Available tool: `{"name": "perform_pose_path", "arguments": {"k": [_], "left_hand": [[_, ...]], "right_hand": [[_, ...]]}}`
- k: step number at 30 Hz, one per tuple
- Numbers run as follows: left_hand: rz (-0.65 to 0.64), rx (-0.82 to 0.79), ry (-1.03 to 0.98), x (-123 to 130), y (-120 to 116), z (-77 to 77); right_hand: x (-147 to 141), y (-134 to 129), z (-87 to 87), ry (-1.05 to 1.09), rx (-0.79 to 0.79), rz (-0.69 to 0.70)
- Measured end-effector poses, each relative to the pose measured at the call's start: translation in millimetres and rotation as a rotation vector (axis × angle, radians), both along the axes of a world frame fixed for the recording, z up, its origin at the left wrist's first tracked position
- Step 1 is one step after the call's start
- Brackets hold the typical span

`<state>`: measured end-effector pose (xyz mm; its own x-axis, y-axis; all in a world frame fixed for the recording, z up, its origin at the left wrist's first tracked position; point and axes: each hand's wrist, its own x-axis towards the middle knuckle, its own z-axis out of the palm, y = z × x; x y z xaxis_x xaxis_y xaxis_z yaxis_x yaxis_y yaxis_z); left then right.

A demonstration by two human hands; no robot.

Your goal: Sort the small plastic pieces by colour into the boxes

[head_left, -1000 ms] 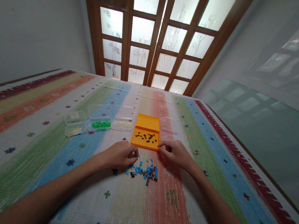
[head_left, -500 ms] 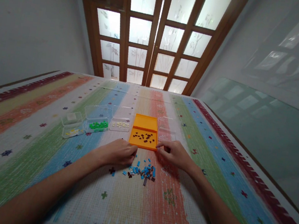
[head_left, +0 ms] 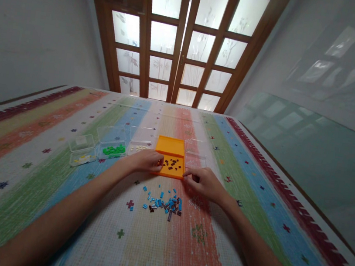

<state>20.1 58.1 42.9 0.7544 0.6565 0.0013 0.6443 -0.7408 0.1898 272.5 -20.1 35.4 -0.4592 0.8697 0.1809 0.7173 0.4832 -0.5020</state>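
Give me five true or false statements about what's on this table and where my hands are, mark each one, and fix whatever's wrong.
1. The left hand is over the left side of the orange box. True.
2. The green pieces are in the orange box. False: the green pieces are in a clear box to its left.
3. Blue pieces lie loose on the tablecloth. True.
4. The orange box's lid is closed. False: the lid is open.
5. The right hand is at the near right corner of the orange box. True.

Grip of left fingers [head_left: 160,161] unclear
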Motion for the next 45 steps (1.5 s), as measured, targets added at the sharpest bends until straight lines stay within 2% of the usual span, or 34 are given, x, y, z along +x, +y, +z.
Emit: {"name": "perform_pose_path", "arguments": {"k": [8,13,16,19,23,25,29,33,41,45], "left_hand": [[-0.050,-0.072,0.030,-3,5,11.9],[0.009,-0.119,-0.107,-14,-4,21.4],[0.044,-0.179,-0.181,-30,-19,28.6],[0.026,-0.317,-0.160,-50,-41,32.7],[-0.013,-0.514,-0.128,-71,-73,26.6],[-0.001,-0.549,-0.139,-77,-87,19.3],[0.033,-0.508,-0.154,-79,-102,4.9],[0.030,-0.469,-0.181,-72,-105,-2.9],[-0.046,-0.305,-0.255,-49,-111,-1.6],[-0.074,-0.253,-0.241,-41,-115,-5.2]], "right_hand": [[-1,-2,1.4,0.022,-0.007,0.020],[-4,-7,2.7,0.015,-0.031,0.045],[-6,-10,3.7,-0.015,-0.041,0.080],[-9,-12,5.3,-0.046,-0.036,0.102],[-12,-13,7.1,-0.048,-0.033,0.118],[-13,-13,7.3,-0.046,-0.034,0.124],[-14,-14,6.8,-0.068,-0.078,0.142],[-18,-17,6.2,-0.098,-0.157,0.220],[-29,-25,7.4,-0.135,-0.161,0.284],[-27,-27,3.5,-0.103,-0.238,0.369]]}}
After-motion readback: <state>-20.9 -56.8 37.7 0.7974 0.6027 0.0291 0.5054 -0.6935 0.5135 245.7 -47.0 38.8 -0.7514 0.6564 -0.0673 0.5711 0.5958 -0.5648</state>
